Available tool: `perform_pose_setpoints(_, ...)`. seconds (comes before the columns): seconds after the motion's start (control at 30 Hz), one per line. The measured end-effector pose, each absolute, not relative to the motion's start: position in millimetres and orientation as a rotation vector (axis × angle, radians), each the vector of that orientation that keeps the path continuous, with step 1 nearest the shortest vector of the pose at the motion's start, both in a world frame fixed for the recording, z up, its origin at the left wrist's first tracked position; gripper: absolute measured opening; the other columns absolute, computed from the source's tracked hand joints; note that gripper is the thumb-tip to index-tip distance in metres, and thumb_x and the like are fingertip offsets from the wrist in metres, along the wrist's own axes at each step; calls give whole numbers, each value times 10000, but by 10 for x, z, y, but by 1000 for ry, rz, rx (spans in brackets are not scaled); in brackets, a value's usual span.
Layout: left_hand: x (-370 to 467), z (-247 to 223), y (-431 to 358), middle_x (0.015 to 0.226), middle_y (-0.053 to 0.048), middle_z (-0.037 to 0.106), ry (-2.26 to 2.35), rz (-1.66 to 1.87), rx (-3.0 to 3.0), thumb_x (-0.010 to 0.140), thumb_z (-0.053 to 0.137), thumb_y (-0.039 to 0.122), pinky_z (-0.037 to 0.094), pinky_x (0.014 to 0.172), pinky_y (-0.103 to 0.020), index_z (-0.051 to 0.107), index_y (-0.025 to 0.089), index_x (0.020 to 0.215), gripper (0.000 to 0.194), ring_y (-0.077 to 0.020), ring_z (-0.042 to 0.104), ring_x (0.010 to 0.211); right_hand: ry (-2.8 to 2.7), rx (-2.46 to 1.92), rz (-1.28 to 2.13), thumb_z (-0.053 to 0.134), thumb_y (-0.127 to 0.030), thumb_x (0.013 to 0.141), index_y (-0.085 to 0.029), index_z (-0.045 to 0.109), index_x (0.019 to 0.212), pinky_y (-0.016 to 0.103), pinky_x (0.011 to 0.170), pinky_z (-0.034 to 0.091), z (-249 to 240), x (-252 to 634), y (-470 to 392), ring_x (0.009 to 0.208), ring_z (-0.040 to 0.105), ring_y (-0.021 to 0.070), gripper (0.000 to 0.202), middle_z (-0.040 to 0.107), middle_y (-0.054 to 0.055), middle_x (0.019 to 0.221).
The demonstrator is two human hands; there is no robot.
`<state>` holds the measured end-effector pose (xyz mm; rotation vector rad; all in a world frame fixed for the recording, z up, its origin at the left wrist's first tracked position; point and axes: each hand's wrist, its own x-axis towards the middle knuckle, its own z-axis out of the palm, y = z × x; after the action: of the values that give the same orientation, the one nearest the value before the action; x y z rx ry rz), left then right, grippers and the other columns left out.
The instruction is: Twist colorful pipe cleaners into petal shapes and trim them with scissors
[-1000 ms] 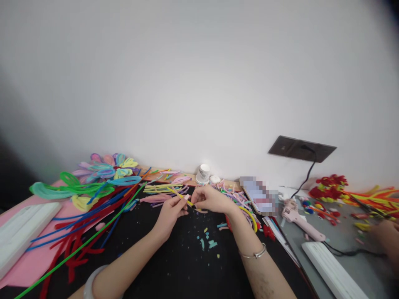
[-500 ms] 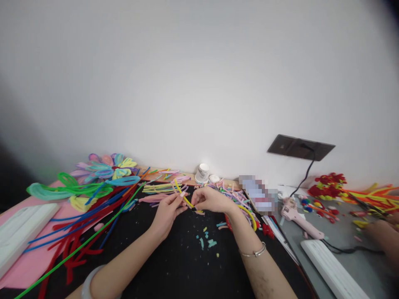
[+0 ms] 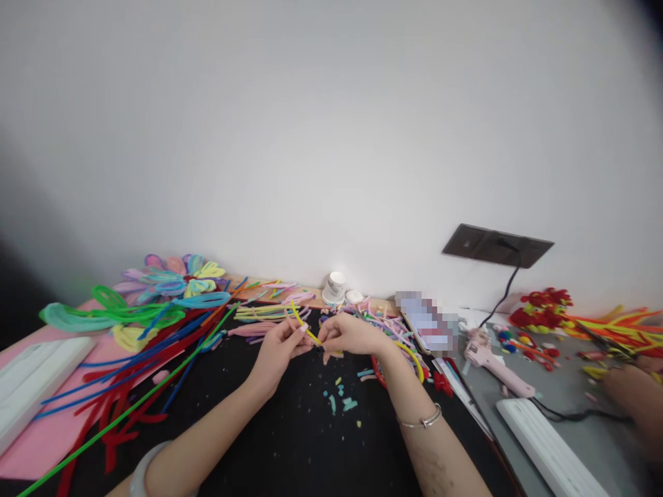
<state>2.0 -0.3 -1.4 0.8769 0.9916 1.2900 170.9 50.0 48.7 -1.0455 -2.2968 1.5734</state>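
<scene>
Left hand (image 3: 275,351), right hand (image 3: 353,335), pinching yellow strip (image 3: 297,315); black mat (image 3: 295,431) below

Plain pale-grey wall (image 3: 331,138) filled whole upper view, smooth and bare apart from dark socket panel (image 3: 466,241) set low at right. Black cord (image 3: 505,293) ran from panel down toward bench (image 3: 248,442). Bench stood against wall: wood-toned strip (image 3: 383,304) along back edge, black covering (image 3: 321,462) at centre, grey surface (image 3: 567,379) at right. Light soft, brightest mid-wall, dimmer toward sides. Far left fell into blurred dark patch (image 3: 13,276), details unreadable.
</scene>
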Motion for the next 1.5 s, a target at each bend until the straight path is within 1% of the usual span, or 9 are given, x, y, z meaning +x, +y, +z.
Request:
perform_pose_setpoints(0.07,18,-12,3,639,4,615,995,1285,859,691,686,358,519,674,-236,536,139,735,269,-102,597,644,-2364,-1041,1527,469,-105,713,-118,604,727,159,450,334,509,1708,491,441,440,56,137,604,-16,549)
perform_pose_setpoints(0.17,15,-3,12,655,-6,632,950,1300,788,694,683,360,521,669,-236,530,144,772,276,-112,617,658,-2429,-1053,1394,430,-130,760,-115,652,746,168,448,323,555,1718,468,428,415,60,222,508,-41,485)
perform_pose_setpoints(0.3,17,10,12,683,-2,638,862,1317,715,714,667,365,523,656,-238,518,152,808,276,-111,627,650,-2405,-1092,1308,434,-191,796,-137,685,775,177,427,275,569,1766,395,430,353,60,257,427,-50,495)
perform_pose_setpoints(0.5,25,-12,12,667,4,648,917,1304,756,736,663,344,525,664,-219,510,153,782,249,-108,643,670,-2020,-1200,1187,480,-202,764,-134,599,581,194,439,271,377,1845,225,426,364,66,229,508,-27,482)
perform_pose_setpoints(0.63,27,-24,-1,730,-49,695,971,1216,802,740,669,331,516,659,-190,543,135,781,237,-125,667,731,-1605,-1268,1150,582,-225,697,-142,566,614,192,415,302,242,1899,145,395,413,72,118,581,-10,506)
perform_pose_setpoints(0.9,34,-19,-43,760,-65,717,894,1118,868,720,695,331,504,650,-148,581,129,777,239,-106,668,727,-1272,-1062,1438,681,-258,666,-173,578,694,199,460,371,137,2092,83,458,497,87,137,628,-7,585)
perform_pose_setpoints(1.07,27,-12,-22,744,-62,712,927,1152,810,717,702,299,510,641,-149,574,129,762,217,-111,672,726,-1293,-1018,1463,677,-246,679,-159,613,750,192,491,402,131,2138,112,488,524,81,129,645,10,620)
perform_pose_setpoints(1.3,18,-4,-17,716,-26,681,883,1216,733,693,720,301,521,668,-189,544,150,752,239,-130,669,745,-1241,-1041,1417,680,-251,661,-148,581,759,198,492,425,110,2092,128,469,546,84,173,653,14,609)
perform_pose_setpoints(1.5,76,-2,-74,830,-29,653,773,1026,838,739,667,337,522,646,-243,556,187,950,282,-109,632,659,-1450,-1022,1254,590,-178,712,-161,589,770,235,575,466,98,1906,30,543,590,110,60,622,-13,595)
